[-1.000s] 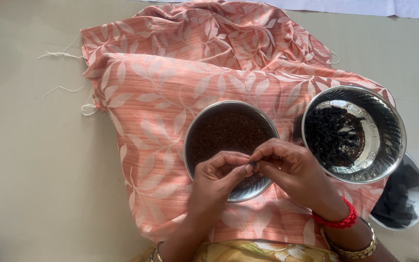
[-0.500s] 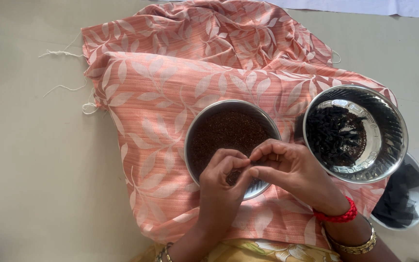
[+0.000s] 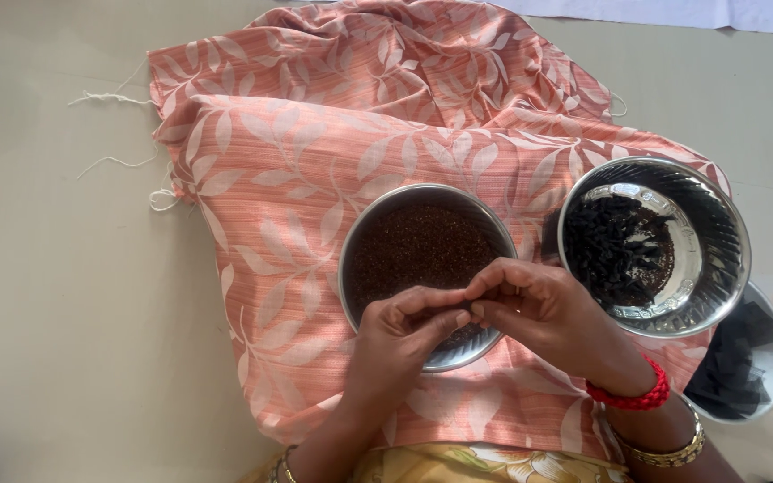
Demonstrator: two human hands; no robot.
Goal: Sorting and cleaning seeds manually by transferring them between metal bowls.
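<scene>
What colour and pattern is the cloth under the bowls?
The cloth is salmon pink with pale leaf sprigs, clearest in the head view.

Three steel bowls: one [image 3: 422, 215] of brown seeds, one [image 3: 726, 241] of black pods, one [image 3: 767, 358] half hidden. One leafy pink cloth [image 3: 315, 152]. Two hands, left [image 3: 400, 344] and right [image 3: 543, 309]. One red bangle [image 3: 628, 398], one gold bangle [image 3: 673, 454]

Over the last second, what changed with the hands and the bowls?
Hardly anything: the left hand and right hand stayed pinched together, fingertips meeting over the bowl of brown seeds. The steel bowl of dark pods and the peach cloth stayed put.
</scene>
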